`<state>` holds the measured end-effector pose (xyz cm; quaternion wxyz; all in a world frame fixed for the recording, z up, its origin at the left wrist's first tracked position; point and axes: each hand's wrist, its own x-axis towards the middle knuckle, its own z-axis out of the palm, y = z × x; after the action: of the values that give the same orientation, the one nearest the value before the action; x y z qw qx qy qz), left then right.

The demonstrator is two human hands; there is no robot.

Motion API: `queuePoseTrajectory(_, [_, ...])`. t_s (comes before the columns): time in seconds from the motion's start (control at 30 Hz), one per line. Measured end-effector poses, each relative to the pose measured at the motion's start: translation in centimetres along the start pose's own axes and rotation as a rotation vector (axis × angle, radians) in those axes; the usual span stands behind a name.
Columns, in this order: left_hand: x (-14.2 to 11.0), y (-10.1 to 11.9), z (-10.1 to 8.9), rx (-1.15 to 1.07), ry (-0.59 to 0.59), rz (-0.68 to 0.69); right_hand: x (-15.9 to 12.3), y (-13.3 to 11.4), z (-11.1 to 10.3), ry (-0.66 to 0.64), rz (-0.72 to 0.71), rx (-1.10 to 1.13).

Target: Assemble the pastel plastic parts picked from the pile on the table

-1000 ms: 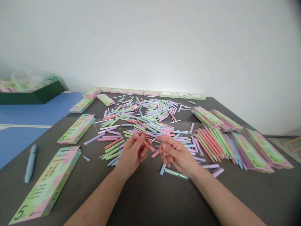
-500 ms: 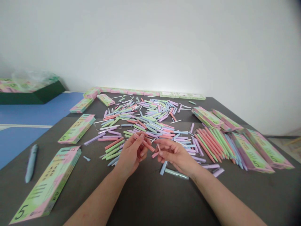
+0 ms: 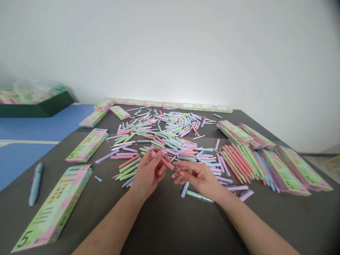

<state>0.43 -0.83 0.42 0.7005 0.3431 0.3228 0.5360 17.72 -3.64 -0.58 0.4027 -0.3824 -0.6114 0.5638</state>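
My left hand [image 3: 149, 172] is closed round a pink pen barrel [image 3: 166, 163], which it holds slanting down to the right above the dark table [image 3: 170, 219]. My right hand [image 3: 197, 175] pinches a small pink pen piece [image 3: 178, 172] right at the barrel's lower end. Behind both hands spreads a heap of loose pastel pen parts [image 3: 164, 136] in pink, green, blue and purple. A pale green pen [image 3: 199, 196] and a blue piece [image 3: 185, 189] lie on the table just below my right hand.
A row of assembled pens [image 3: 243, 161] lies at the right beside several flat pastel boxes [image 3: 285, 170]. More boxes [image 3: 54, 203] lie at the left and along the far edge. A blue-grey pen [image 3: 35, 183] rests at the left edge. A green bin [image 3: 39, 104] stands far left.
My right hand has lowered and turned its palm down, and it has brought the small pink piece leftward to the tip of the barrel. My left hand has barely moved.
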Motion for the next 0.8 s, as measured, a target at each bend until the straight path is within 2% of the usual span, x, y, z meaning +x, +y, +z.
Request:
queuePoseTrajectory(0.47, [-0.3,-0.4,0.5,0.077,-0.066,0.023,-0.4,-0.3,0.2,0.006,0.038,-0.013])
queuePoseTrajectory(0.8, [-0.3,0.0,0.4,0.08,-0.027,0.033,-0.5,-1.2,0.2,0.017,0.075,-0.014])
